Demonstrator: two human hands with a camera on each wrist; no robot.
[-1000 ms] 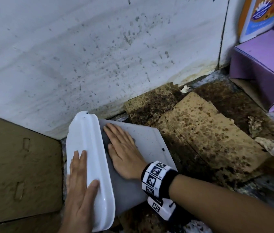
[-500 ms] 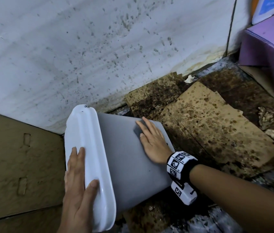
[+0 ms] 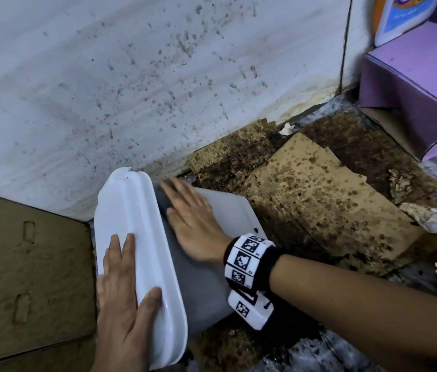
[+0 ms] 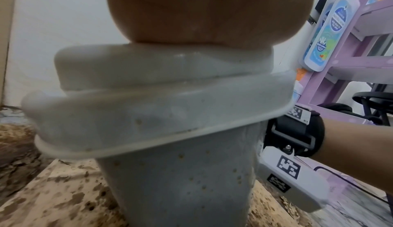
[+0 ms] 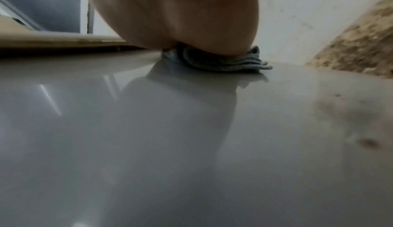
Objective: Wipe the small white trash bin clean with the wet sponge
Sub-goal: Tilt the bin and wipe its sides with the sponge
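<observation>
- Lying on its side on the floor, a small white trash bin rests on stained cardboard, its lid pointing toward a spattered white wall.
- The person's left hand presses flat on the lid, fingers straight and together, thumb spread along the lid's rim.
- The right hand lies palm-down on the bin's grey upper side, just beside the lid, fingers extended and slightly fanned.
- Under that palm sits the wet sponge, a grey-blue folded pad pressed against the bin's glossy surface; only its edge shows in the right wrist view.
- In the left wrist view, small brown specks dot the bin's body below the lid.
- A black band with black-and-white coded markers wraps the right wrist.
- A purple box stands to the right against the wall, well apart from the bin.
- A brown cardboard sheet lies to the left of the lid.
</observation>
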